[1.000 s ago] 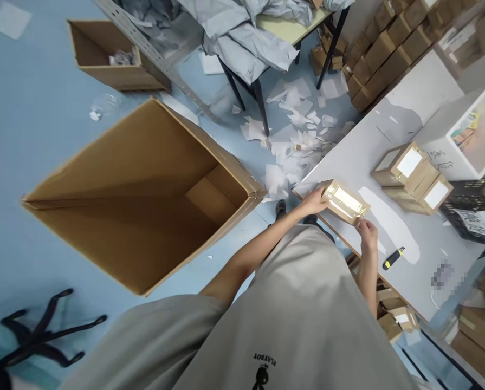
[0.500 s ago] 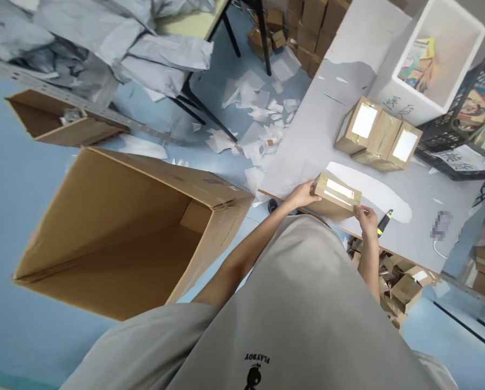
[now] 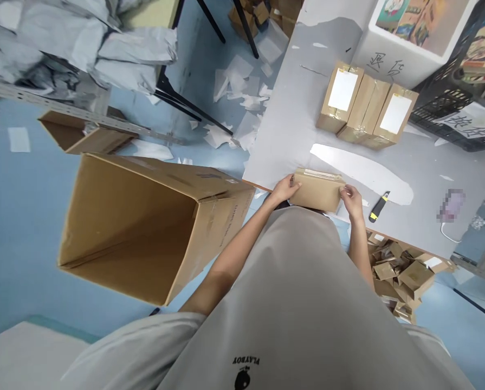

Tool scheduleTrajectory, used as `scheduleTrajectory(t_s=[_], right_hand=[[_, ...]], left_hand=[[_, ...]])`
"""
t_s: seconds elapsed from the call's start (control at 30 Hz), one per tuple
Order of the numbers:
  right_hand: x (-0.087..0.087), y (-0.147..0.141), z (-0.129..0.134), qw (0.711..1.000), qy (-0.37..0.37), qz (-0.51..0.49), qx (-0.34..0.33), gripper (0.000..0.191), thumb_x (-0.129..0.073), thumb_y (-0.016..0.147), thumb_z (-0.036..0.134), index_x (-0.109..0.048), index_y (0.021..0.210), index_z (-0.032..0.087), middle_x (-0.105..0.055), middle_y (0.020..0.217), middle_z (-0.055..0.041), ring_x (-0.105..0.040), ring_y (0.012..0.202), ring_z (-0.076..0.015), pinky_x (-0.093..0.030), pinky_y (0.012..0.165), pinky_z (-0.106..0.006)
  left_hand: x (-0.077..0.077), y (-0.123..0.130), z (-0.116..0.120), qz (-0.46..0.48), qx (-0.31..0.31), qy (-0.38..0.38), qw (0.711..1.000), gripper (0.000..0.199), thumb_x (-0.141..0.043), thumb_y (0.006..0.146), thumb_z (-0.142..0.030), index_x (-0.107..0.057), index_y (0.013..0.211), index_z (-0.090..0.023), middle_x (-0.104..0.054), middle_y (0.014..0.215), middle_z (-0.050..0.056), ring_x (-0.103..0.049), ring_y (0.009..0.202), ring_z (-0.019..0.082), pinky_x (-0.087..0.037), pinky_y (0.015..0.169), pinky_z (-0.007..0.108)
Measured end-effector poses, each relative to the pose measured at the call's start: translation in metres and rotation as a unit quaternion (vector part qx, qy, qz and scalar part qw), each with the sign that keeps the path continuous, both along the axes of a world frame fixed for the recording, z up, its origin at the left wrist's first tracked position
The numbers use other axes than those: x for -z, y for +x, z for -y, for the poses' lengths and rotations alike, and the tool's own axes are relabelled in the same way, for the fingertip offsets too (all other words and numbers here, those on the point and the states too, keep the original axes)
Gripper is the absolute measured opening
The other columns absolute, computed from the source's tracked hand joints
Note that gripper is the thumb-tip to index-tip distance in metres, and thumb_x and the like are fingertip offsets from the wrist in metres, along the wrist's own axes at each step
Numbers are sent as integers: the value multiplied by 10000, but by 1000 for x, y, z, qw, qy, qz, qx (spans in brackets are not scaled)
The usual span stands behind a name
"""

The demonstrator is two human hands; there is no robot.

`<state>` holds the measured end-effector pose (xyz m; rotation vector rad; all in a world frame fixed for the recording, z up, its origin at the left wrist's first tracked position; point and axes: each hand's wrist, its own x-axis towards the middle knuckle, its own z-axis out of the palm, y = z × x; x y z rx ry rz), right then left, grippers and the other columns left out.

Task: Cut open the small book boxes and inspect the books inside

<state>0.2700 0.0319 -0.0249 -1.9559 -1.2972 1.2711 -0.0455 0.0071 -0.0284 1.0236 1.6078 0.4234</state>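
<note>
Two hands on one small box (image 3: 317, 194), at the counter (image 3: 275, 146) edge. My left hand (image 3: 283, 190) has its fingers gripping the box's left end; my right hand (image 3: 353, 201) has its fingers pinching the right end, probably to steady it from both sides. Cutter (image 3: 379, 207) lies right of the small box, likely for easy reach. Taped boxes (image 3: 358, 111) sit beyond it, two labels up, maybe for reading. Open carton (image 3: 221, 222) stands left of it.

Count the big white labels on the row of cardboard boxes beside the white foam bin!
2: one label on the left box, another label on the right box. Sides turned away may hide more.
</note>
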Motion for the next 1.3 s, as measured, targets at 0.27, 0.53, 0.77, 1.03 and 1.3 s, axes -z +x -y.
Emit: scheduleTrajectory(t_s=[0.27, 0.53, 0.77, 1.03, 1.3], right_hand=[[-11, -30, 5, 999, -5, 37, -14, 696, -670, 921, 663, -710, 1367, 129, -754, 1447, -270, -738, 1300, -382, -569, 1191, -611], [-56, -167, 21, 919, 109, 115, -360, 533, -566, 1099, 402, -649, 1548, 127, -637, 1630, -249, -567, 1560, -374, -401, 1379, -575], [-56, -312, 36, 820, 23, 91, -565, 449, -565, 1146, 322, -671, 1550, 159, -729, 1526, -185, -667, 1453, -343, -496, 1288, -485], [-53, -408, 88, 718, -62, 115, -684, 452, -569, 1180, 306, -644, 1595, 144, -737, 1510, -189, -725, 1396, -339, -557, 1185, -433], [-50, -404, 87, 737, -86, 159, -652, 432, -592, 1165, 277, -657, 1571, 142, -747, 1529, -187, -734, 1408, -328, -549, 1217, -444]], left_hand=[[1, -15, 6, 49, -21, -1, 999, 617, -689, 1031, -344, -619, 1612, -149, -712, 1605, 166, -772, 1322, 319, -626, 1147, 454], [-20, -70, 31, 2, -33, 47, 998, 565, -668, 1073, -334, -634, 1608, -154, -668, 1656, 164, -756, 1349, 276, -583, 1183, 368], [4, -171, 120, -202, -88, 5, 975, 597, -535, 1109, -348, -559, 1653, -104, -551, 1738, 225, -467, 1658, 364, -316, 1417, 499], [71, -236, 175, -208, -14, -158, 965, 713, -642, 1007, -284, -527, 1643, 17, -258, 1872, 339, -88, 1804, 468, -256, 1406, 646], [79, -233, 176, -204, 18, -185, 961, 827, -684, 1013, -355, -452, 1701, 40, -306, 1832, 390, -89, 1793, 508, -292, 1375, 679]])
